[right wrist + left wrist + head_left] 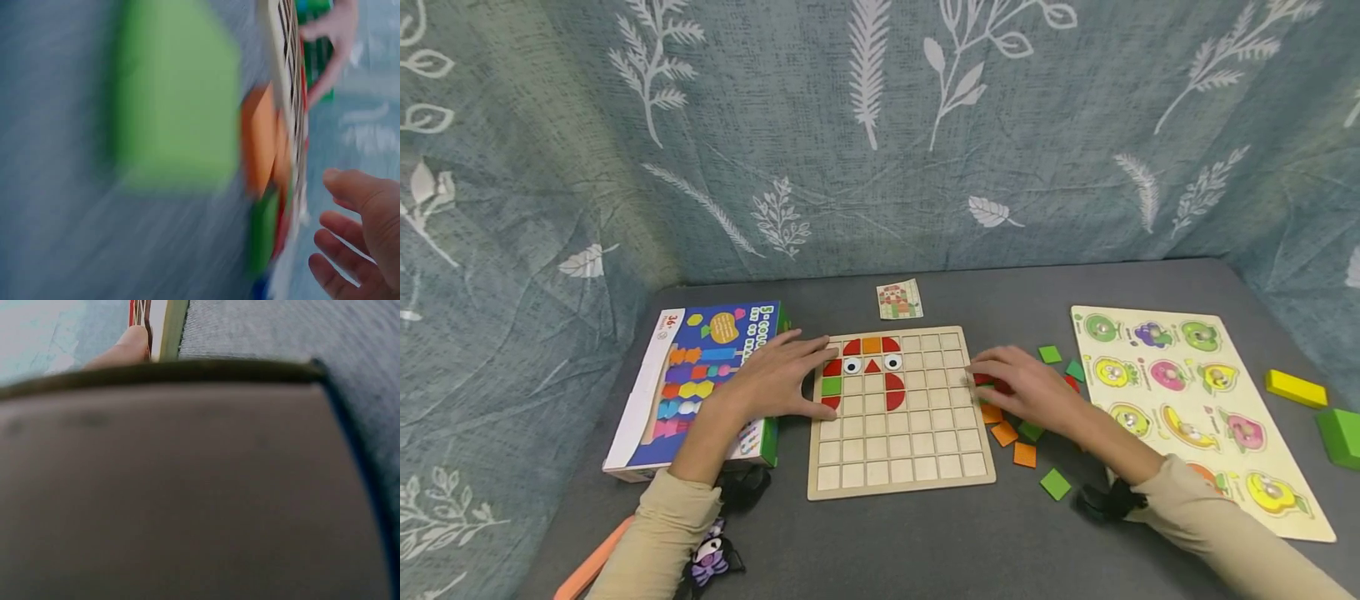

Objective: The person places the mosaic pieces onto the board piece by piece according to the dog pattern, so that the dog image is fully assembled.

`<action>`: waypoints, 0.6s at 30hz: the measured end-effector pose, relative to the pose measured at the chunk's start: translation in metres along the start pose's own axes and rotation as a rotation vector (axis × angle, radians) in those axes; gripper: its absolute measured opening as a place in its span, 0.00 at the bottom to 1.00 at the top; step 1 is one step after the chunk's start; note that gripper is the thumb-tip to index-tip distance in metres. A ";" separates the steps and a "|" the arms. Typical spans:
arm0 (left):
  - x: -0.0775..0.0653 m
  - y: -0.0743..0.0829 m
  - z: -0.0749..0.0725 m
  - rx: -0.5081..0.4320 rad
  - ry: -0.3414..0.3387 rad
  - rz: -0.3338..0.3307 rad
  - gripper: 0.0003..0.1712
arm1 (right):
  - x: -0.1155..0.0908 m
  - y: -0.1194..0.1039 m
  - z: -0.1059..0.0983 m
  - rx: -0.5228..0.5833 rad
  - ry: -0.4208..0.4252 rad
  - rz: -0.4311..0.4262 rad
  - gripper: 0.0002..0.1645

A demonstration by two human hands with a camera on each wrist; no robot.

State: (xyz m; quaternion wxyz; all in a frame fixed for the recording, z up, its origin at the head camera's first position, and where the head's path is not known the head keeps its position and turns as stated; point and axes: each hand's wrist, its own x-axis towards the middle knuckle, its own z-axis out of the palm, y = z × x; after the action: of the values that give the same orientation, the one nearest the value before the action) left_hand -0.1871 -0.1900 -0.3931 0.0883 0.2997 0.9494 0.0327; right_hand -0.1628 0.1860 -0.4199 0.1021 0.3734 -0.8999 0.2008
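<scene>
A wooden grid board (888, 446) lies flat with colored tiles in its upper left cells. They include white eye tiles (852, 366), red curved pieces (895, 400), an orange square (871, 345) and a light green square (831, 386). My left hand (771, 377) rests at the board's left edge, fingers and thumb spread along the leftmost column. Past the right edge, my right hand (1030, 387) hovers over a loose pile of tiles, fingers loosely bent. In the right wrist view that hand (369, 231) has parted fingers with nothing between them. Orange tiles (1025, 454) and green tiles (1056, 484) lie below it.
A small pattern card (900, 300) lies behind the board. To the left is a blue toy box (700, 375); to the right, a fruit puzzle board (1206, 400). Yellow (1296, 388) and green (1340, 437) blocks sit far right. A dark purple toy (711, 558) is near my left forearm.
</scene>
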 end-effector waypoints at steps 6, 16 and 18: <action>0.001 0.001 0.000 0.001 0.002 -0.005 0.56 | -0.033 0.020 -0.010 0.044 -0.011 0.183 0.19; 0.000 0.001 0.000 -0.008 -0.007 -0.006 0.56 | -0.037 0.026 -0.005 0.029 0.055 0.077 0.15; 0.000 0.001 0.000 -0.005 -0.004 -0.007 0.56 | -0.034 0.028 -0.004 0.022 0.051 0.042 0.15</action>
State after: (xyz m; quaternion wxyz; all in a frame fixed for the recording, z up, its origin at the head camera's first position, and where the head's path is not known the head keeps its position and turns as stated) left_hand -0.1869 -0.1893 -0.3934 0.0911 0.2963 0.9501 0.0340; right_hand -0.1584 0.2271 -0.4361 0.1169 0.3504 -0.9023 0.2222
